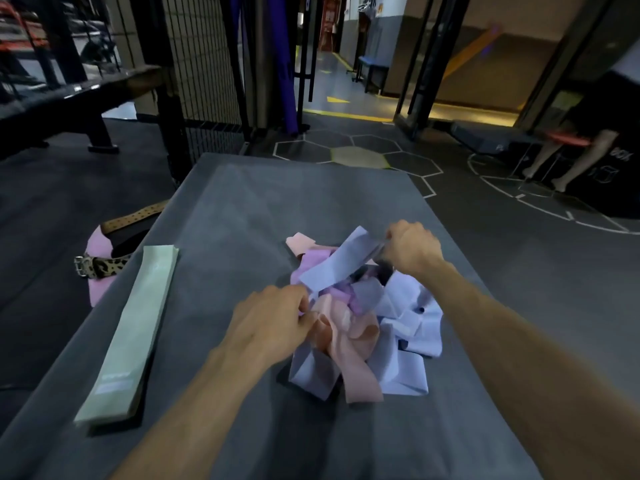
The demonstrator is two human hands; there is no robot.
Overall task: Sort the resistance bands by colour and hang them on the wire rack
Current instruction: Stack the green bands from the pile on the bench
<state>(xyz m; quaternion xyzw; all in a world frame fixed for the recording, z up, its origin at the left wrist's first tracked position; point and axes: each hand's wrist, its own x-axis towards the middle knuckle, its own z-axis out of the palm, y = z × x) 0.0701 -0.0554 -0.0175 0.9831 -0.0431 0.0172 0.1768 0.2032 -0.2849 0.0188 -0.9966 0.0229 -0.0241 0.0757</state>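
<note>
A tangled heap of resistance bands [401, 320] in lavender, pink and peach lies on the grey table [242, 209]. My right hand [412, 247] pinches the far end of a lavender band [343, 263] lifted over the heap. At the near end of that band, my left hand [273, 318] has its fingers curled on the band beside a peach band [349, 344]. A pale green band [135, 330] lies flat and straight at the table's left side. The black wire rack [204, 60] stands beyond the table's far left corner.
Belts and a pink item [100, 265] lie on the floor left of the table. A dark bench [69, 98] stands at the far left. A person [588, 133] stands at the far right. Purple bands [287, 64] hang beside the rack.
</note>
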